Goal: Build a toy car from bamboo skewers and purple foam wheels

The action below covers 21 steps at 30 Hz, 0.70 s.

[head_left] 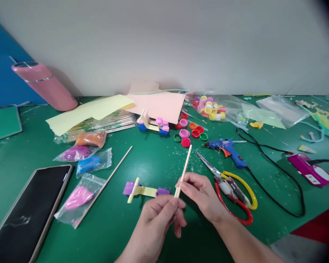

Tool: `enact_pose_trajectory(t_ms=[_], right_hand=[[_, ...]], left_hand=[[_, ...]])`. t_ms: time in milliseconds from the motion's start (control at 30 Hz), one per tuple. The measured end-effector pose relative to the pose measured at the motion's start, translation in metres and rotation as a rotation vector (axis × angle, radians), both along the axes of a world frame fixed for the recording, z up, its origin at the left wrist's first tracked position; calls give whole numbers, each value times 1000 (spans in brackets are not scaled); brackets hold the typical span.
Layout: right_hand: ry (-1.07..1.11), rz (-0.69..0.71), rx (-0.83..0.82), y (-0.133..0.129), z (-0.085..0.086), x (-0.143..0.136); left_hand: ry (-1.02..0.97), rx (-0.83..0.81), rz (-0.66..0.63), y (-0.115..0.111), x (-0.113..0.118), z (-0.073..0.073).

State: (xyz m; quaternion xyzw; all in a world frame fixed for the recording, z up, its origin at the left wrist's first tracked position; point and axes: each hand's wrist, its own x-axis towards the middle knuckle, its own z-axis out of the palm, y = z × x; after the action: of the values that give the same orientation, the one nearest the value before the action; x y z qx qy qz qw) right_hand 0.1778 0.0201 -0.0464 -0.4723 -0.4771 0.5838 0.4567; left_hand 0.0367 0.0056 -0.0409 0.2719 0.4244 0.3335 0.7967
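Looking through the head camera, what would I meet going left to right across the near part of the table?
Black-screened smartphone → clear bag with blue contents → purple-and-yellow model → pale wooden sticks → red-and-yellow-handled scissors → magenta power strip

Your left hand (164, 215) and right hand (199, 190) are close together, fingers pinched, the right slightly higher; both forearms reach in from the lower edge.
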Motion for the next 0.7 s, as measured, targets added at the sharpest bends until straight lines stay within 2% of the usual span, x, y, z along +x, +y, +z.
enact_pose_trajectory(t_ms=[167,433,700], right_hand=[[-22,9,-37,1,3,-3],[-10,10,-129,2,2,-2],[-49,20,-95,-1,1,-1]], left_hand=[[3,6,-31,-1,1,0],[-108,-105,-77,3,0,1],[-92,-34,-49,1,3,4]])
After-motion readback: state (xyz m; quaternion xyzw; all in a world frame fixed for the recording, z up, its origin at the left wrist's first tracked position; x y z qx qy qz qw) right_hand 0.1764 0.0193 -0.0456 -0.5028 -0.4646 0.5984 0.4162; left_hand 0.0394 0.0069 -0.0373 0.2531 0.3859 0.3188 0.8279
